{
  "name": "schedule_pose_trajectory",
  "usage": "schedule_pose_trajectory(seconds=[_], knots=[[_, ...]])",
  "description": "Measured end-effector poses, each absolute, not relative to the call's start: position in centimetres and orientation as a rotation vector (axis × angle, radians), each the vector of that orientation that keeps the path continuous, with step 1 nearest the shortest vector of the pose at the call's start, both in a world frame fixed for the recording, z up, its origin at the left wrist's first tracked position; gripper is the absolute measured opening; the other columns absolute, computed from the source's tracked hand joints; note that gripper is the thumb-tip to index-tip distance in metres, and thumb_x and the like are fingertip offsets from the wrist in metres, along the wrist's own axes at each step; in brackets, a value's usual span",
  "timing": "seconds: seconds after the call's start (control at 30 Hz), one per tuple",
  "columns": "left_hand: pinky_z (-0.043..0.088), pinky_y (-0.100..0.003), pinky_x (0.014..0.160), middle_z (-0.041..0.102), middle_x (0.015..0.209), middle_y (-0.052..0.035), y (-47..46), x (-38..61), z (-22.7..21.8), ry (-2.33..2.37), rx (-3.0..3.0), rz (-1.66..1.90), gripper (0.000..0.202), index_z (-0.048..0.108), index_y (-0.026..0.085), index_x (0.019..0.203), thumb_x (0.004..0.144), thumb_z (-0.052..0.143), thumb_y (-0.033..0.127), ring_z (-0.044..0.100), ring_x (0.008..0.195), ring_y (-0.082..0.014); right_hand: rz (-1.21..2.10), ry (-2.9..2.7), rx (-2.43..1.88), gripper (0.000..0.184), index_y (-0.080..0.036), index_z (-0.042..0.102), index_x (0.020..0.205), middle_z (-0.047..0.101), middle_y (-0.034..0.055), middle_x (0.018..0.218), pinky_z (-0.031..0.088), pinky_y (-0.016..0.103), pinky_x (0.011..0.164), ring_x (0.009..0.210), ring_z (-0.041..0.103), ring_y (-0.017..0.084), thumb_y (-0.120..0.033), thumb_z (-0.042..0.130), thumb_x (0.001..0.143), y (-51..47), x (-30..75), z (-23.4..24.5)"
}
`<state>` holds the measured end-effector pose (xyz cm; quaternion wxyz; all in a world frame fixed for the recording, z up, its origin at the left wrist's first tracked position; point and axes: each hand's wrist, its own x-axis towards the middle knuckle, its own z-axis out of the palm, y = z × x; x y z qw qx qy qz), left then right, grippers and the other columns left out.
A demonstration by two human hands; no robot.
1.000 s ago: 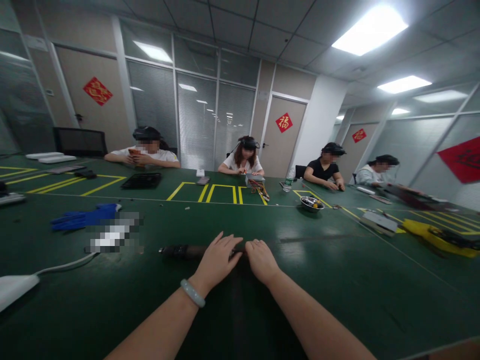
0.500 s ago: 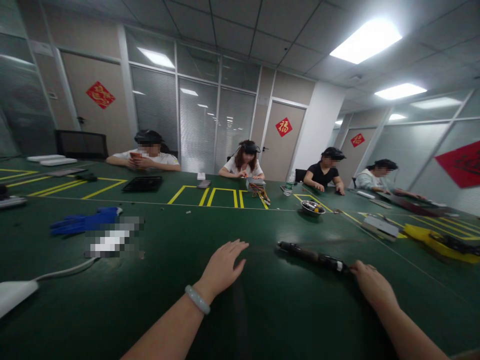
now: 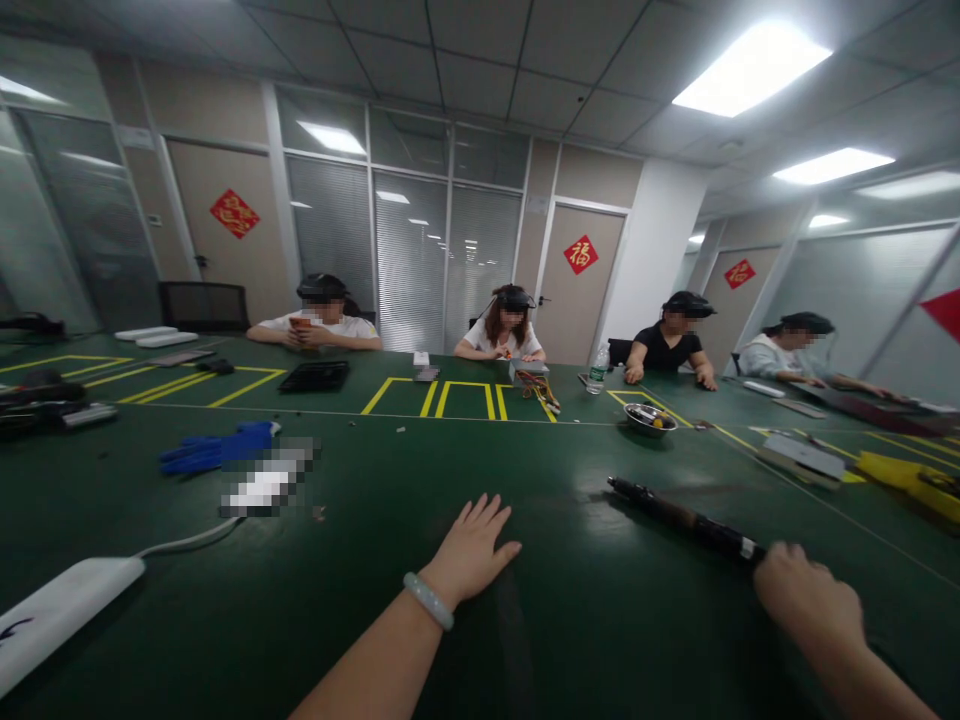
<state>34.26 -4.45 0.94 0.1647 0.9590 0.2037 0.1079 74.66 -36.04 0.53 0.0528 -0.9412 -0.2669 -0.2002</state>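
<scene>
Green table (image 3: 615,630), yellow lines (image 3: 463,384). Over the table: left hand (image 3: 474,550), fingers spread; right hand (image 3: 810,592), gripping the tool's (image 3: 679,518) end. Beyond the table: seated people (image 3: 670,355), doors (image 3: 592,300).

On the tabletop (image 3: 600,620), a lane lies between the left hand (image 3: 472,550) and the black tool (image 3: 679,515); toward the far edge, the wired metal box (image 3: 529,373), bottle (image 3: 598,372) and steel bowl (image 3: 646,430) obstruct it
</scene>
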Motion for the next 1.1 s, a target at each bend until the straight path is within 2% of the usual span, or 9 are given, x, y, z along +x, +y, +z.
schedule_pose_trajectory(seconds=[0.1, 0.17, 0.33, 0.53, 0.63, 0.77, 0.93, 1.03, 1.1], knots=[[0.018, -0.052, 0.115, 0.023, 0.155, -0.0048, -4.6, 34.2, 1.2, 0.575, 2.730, 0.305, 0.064, 0.031, 0.027, 0.147, 0.094, 0.029, 0.062, 0.016, 0.144, -0.0282, -0.611, -1.131, -2.774, 0.057, -0.002, 0.046, 0.135, 0.037, 0.0274, 0.144, 0.041, 0.050, 0.096, 0.121, 0.051, 0.036, -0.029, 0.033, 0.087, -30.2, 67.8, 2.4], [0.018, -0.051, 0.116, 0.024, 0.155, -0.0045, -4.6, 34.2, 1.2, 0.571, 2.734, 0.319, 0.062, 0.031, 0.027, 0.147, 0.095, 0.028, 0.060, 0.016, 0.144, -0.0274, -0.408, -1.409, -2.601, 0.059, -0.006, 0.038, 0.142, 0.037, 0.0195, 0.147, 0.032, 0.044, 0.108, 0.131, 0.042, 0.029, -0.034, 0.032, 0.091, -25.7, 62.2, 3.4], [0.017, -0.048, 0.116, 0.025, 0.155, -0.0050, -4.4, 34.3, 0.5, 0.577, 2.774, 0.334, 0.055, 0.030, 0.025, 0.148, 0.098, 0.030, 0.049, 0.016, 0.144, -0.0257, 0.104, -1.805, -2.162, 0.061, -0.019, 0.027, 0.149, 0.027, 0.0050, 0.154, 0.022, 0.039, 0.115, 0.142, 0.022, 0.020, -0.049, 0.024, 0.097, -17.0, 50.1, 3.0], [0.015, -0.043, 0.117, 0.025, 0.155, -0.0057, -4.1, 34.5, -0.1, 0.551, 2.811, 0.337, 0.056, 0.024, 0.022, 0.150, 0.097, 0.033, 0.041, 0.017, 0.144, -0.0237, 0.308, -1.962, -2.067, 0.065, -0.026, 0.002, 0.151, 0.003, -0.0020, 0.158, 0.004, 0.041, 0.118, 0.145, 0.005, 0.018, -0.053, 0.023, 0.096, -15.0, 47.3, 1.2], [0.015, -0.045, 0.117, 0.024, 0.156, -0.0039, -4.2, 34.6, 0.0, 0.576, 2.791, 0.337, 0.055, 0.026, 0.026, 0.149, 0.097, 0.032, 0.045, 0.017, 0.144, -0.0248, 0.414, -1.986, -1.975, 0.067, -0.027, 0.004, 0.151, 0.004, -0.0024, 0.158, 0.004, 0.038, 0.119, 0.145, 0.006, 0.016, -0.056, 0.027, 0.095, -15.5, 49.1, 1.4], [0.016, -0.047, 0.116, 0.024, 0.156, -0.0023, -4.1, 34.6, 0.1, 0.588, 2.751, 0.344, 0.056, 0.028, 0.029, 0.148, 0.096, 0.033, 0.050, 0.017, 0.144, -0.0250, 0.571, -1.944, -1.858, 0.068, -0.028, 0.016, 0.151, 0.013, -0.0004, 0.158, 0.008, 0.037, 0.119, 0.144, 0.012, 0.016, -0.056, 0.038, 0.093, -16.0, 51.0, 1.9], [0.016, -0.049, 0.116, 0.023, 0.156, -0.0018, -3.9, 34.5, 0.3, 0.572, 2.727, 0.323, 0.057, 0.030, 0.030, 0.146, 0.096, 0.032, 0.055, 0.016, 0.144, -0.0255, 0.682, -1.829, -1.755, 0.066, -0.029, 0.029, 0.147, 0.023, 0.0016, 0.156, 0.014, 0.039, 0.118, 0.143, 0.020, 0.020, -0.050, 0.049, 0.088, -16.0, 51.6, 1.8], [0.016, -0.049, 0.116, 0.022, 0.156, -0.0019, -4.0, 34.3, 0.6, 0.577, 2.724, 0.318, 0.058, 0.029, 0.029, 0.147, 0.096, 0.030, 0.056, 0.016, 0.144, -0.0254, 0.594, -1.786, -1.768, 0.069, -0.027, 0.027, 0.148, 0.023, 0.0034, 0.156, 0.018, 0.039, 0.117, 0.142, 0.022, 0.020, -0.050, 0.049, 0.087, -15.8, 53.4, 1.8], [0.016, -0.049, 0.116, 0.022, 0.156, -0.0014, -4.0, 34.2, 0.8, 0.573, 2.718, 0.303, 0.059, 0.028, 0.030, 0.148, 0.096, 0.028, 0.059, 0.015, 0.144, -0.0252, 0.349, -1.661, -1.907, 0.078, -0.025, 0.019, 0.151, 0.016, 0.0056, 0.158, 0.018, 0.040, 0.116, 0.143, 0.018, 0.022, -0.053, 0.050, 0.085, -16.0, 56.1, 1.9]])
